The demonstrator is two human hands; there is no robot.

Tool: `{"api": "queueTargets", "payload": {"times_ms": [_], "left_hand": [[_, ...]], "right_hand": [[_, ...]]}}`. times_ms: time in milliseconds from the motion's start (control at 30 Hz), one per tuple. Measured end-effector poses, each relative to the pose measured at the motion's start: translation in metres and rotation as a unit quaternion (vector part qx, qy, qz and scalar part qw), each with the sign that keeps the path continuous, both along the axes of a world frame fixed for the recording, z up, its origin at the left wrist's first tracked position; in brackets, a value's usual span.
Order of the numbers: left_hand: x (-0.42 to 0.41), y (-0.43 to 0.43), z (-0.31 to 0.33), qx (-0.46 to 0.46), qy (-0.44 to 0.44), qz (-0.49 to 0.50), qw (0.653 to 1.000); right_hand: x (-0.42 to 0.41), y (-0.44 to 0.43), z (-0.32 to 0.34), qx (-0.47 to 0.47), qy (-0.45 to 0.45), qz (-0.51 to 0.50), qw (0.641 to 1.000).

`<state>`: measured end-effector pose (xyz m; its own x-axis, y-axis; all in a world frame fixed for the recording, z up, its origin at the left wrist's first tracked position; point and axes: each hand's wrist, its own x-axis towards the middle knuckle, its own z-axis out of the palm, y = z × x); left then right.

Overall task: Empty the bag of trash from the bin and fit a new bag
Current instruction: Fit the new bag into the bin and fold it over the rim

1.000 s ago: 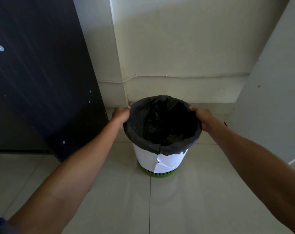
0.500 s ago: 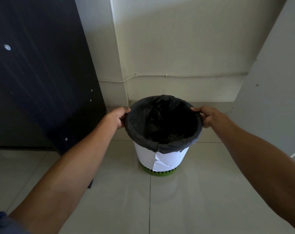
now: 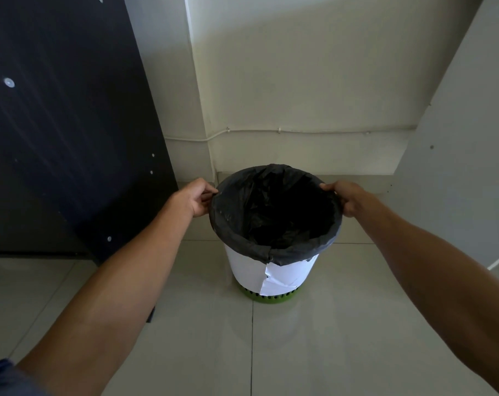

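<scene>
Both hands are shifting from draping over the rim to its outer sides, thumbs now lying on top of the folded edge. The tiled floor (image 3: 328,338) is carrying the white bin (image 3: 242,267) upright in a corner, beside a dark panel (image 3: 57,138), with the black bag (image 3: 274,212) lining it and folding over its rim. The left hand (image 3: 195,197) is pinching the bag's edge at the rim's left side, and the right hand (image 3: 349,197) is pinching it at the right.
</scene>
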<state>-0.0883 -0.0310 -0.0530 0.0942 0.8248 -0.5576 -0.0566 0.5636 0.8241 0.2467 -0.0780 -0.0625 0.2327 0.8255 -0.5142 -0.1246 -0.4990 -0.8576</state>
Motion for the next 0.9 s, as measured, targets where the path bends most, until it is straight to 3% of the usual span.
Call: {"api": "queueTargets", "payload": {"times_ms": [200, 400, 600, 767, 900], "left_hand": [[0.017, -0.001, 0.003, -0.039, 0.018, -0.012, 0.999], [0.013, 0.003, 0.003, -0.012, 0.043, -0.008, 0.999], [0.008, 0.009, -0.003, -0.003, 0.063, -0.013, 0.998], [0.027, 0.008, 0.002, 0.024, 0.092, -0.045, 0.994], [0.018, 0.016, -0.004, -0.007, 0.079, -0.032, 0.996]], "right_hand": [[-0.006, 0.009, -0.014, 0.075, -0.138, -0.087, 0.984], [-0.009, 0.015, -0.024, 0.124, -0.375, -0.025, 0.918], [0.000, 0.020, -0.029, 0.152, -0.481, 0.116, 0.856], [-0.001, 0.021, -0.029, 0.178, -0.543, 0.158, 0.805], [0.001, 0.025, -0.029, 0.170, -0.544, 0.190, 0.799]]}}
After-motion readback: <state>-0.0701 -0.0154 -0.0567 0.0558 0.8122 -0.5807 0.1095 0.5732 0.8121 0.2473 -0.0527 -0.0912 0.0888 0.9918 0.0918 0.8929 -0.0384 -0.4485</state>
